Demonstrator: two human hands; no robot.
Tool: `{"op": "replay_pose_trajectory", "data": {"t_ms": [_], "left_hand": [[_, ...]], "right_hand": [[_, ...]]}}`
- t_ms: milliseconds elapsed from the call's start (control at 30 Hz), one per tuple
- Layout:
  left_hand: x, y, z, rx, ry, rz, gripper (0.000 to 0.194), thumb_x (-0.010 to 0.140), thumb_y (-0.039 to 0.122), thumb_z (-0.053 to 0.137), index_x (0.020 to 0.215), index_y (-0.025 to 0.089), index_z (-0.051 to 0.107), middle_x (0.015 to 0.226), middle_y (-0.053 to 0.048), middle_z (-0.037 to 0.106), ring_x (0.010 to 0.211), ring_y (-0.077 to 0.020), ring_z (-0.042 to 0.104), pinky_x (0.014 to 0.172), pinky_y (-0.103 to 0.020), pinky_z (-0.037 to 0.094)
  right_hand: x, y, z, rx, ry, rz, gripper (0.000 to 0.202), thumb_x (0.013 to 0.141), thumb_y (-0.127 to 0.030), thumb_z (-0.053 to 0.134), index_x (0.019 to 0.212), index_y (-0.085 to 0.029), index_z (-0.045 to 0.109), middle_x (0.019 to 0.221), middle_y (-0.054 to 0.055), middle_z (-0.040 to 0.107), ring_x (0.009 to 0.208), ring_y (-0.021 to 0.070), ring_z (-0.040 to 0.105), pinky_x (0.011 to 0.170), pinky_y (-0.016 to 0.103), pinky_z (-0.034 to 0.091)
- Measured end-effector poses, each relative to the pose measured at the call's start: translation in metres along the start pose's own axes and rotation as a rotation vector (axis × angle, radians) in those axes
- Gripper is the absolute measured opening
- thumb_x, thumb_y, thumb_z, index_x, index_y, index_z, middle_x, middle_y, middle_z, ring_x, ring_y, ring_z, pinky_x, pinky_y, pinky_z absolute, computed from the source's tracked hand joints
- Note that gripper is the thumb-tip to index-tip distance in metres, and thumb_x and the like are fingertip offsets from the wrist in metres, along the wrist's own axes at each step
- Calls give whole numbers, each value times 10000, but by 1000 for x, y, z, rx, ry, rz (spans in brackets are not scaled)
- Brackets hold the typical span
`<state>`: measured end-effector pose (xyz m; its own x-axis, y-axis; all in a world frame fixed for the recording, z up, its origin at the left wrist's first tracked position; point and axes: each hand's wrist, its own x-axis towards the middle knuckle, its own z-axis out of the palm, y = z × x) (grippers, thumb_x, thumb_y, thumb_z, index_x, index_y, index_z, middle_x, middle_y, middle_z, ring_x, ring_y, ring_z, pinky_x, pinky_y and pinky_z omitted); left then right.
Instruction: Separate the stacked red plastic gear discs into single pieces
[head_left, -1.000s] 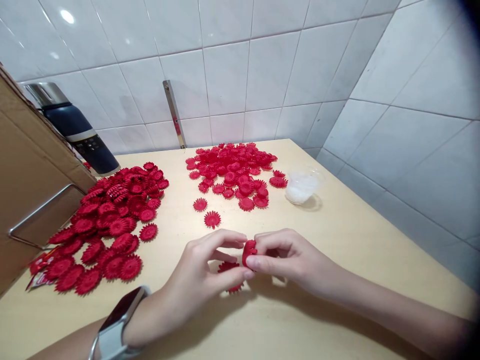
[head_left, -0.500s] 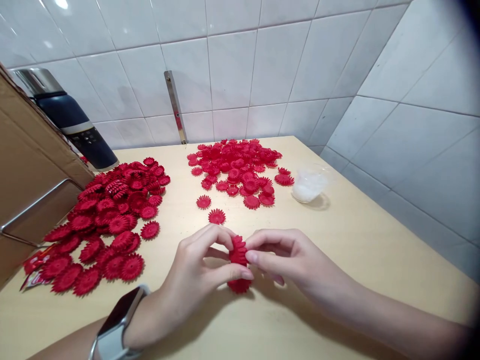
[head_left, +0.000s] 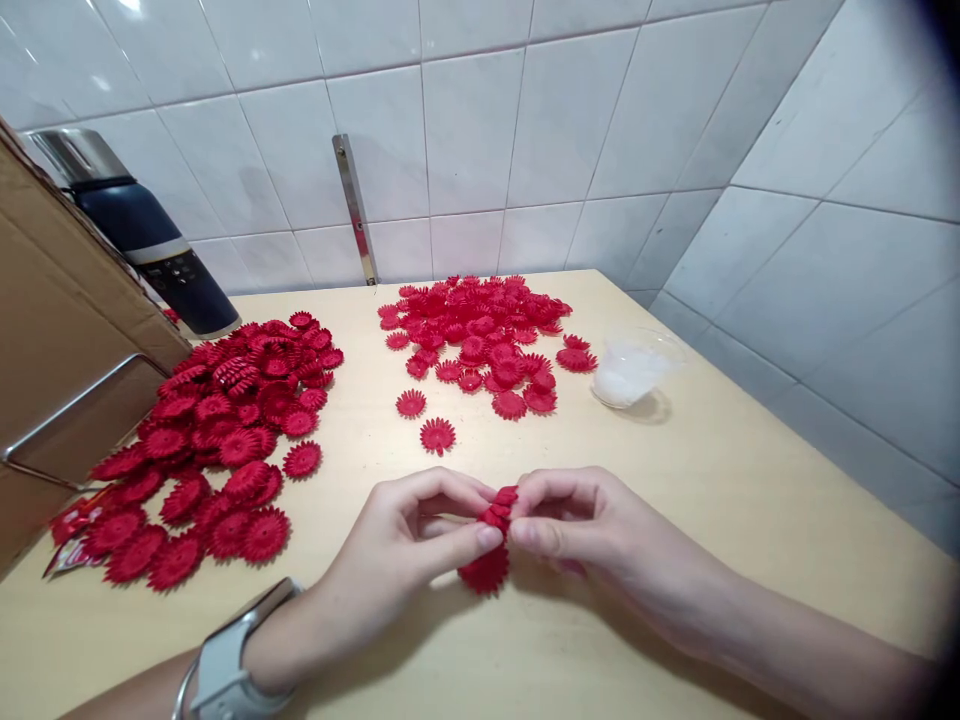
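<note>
Between my two hands a small red flower-shaped piece (head_left: 500, 508) with a toothed edge is held tilted, nearly edge-on. My left hand (head_left: 420, 525) pinches it from the left between thumb and fingers, with a watch on that wrist. From the other side my right hand (head_left: 574, 525) grips its right edge with thumb and forefinger. Beneath the hands lies another red toothed disc (head_left: 484, 572), partly covered by my left thumb. Two single red flower pieces, one of them (head_left: 437, 436) closer to me, rest just beyond my hands.
A heap of layered red flowers (head_left: 240, 430) spreads at the left, a heap of flatter ones (head_left: 480, 330) at the back. A clear bowl with white stuff (head_left: 634, 375) stands right. At left are a cardboard box (head_left: 67, 330), a dark bottle (head_left: 161, 240) and a red wrapper (head_left: 79, 520).
The held red piece has turned from showing its face to nearly edge-on. My hands have shifted slightly right and lower, and more of the disc beneath shows.
</note>
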<state>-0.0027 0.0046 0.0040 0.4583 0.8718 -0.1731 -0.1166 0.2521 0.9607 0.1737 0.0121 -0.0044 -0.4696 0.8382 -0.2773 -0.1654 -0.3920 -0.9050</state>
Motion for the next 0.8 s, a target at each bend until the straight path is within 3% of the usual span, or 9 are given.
{"op": "replay_pose_trajectory", "data": {"t_ms": [500,800], "left_hand": [[3,0,1,77,46,-32,58,782,165,565,736,136,545,727,-36,596,663,-162,581,641,-336,474],[8,3,-5,158,243,-49,117,775,154,544,671,151,490,660,-3,583,652,-120,544,652,-269,427]], "right_hand": [[3,-1,1,-115,10,-31,172,718,-279,652,642,-139,587,547,-40,478,499,64,347,464,221,225],[8,-5,-9,-174,121,-34,185,726,-290,622,653,-142,539,516,-54,424,472,58,298,452,230,191]]}}
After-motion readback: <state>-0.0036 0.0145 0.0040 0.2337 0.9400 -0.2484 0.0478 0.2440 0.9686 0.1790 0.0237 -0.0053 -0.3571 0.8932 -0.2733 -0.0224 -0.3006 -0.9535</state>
